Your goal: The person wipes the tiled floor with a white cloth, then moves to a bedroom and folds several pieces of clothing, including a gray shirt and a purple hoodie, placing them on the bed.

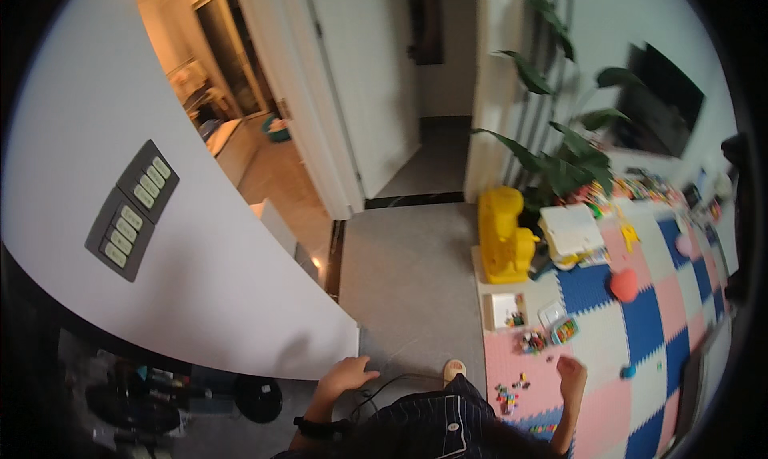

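My left hand (349, 373) is held out near the lower corner of the white wall (258, 315), fingers apart and nothing in it. I cannot tell whether it touches the wall. A dark band circles the left wrist. My right hand (572, 375) is curled, with no object visible in it, above the foam play mat (591, 366) of pink, white and blue tiles. Close to it in the picture are a container of small toys (533, 341) and a small open box of coloured pieces (564, 330). Loose toy pieces (509, 398) lie on a pink tile.
Grey floor tiles (408, 267) lead to a doorway with a white door (366, 87). Along the right stand a yellow plastic ride-on toy (501, 237), a white toy table (572, 231) and a leafy potted plant (567, 165). A cable (384, 388) runs by my slippered foot (455, 372).
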The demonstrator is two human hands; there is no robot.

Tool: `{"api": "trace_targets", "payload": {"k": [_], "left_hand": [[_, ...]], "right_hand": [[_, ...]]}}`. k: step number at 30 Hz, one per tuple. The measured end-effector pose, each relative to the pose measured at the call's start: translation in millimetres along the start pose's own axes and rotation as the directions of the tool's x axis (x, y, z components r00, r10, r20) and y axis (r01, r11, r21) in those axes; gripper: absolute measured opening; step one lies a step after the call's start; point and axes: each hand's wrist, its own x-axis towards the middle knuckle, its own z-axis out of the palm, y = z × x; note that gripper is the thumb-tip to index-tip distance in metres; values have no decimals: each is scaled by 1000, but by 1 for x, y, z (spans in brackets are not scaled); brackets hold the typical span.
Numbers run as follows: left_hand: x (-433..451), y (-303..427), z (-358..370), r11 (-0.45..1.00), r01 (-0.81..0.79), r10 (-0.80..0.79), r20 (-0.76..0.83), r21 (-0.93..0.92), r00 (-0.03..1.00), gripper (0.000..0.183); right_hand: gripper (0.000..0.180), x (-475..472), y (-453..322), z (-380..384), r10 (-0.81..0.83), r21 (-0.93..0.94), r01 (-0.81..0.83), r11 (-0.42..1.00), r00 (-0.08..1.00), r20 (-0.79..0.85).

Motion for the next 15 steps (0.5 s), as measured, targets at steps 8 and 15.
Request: {"api": "trace_targets", "payload": {"k": [8, 15], "left_hand": [[119, 19, -149, 968, 123, -170, -209, -220, 963, 56], [300, -87, -282, 923, -6, -138, -345, -386, 928, 53]], "right_hand": [[22, 300, -301, 152, -698, 516, 487, 705, 608, 380], [22, 389, -484, 375, -637, 403, 542, 738, 362, 680]]}}
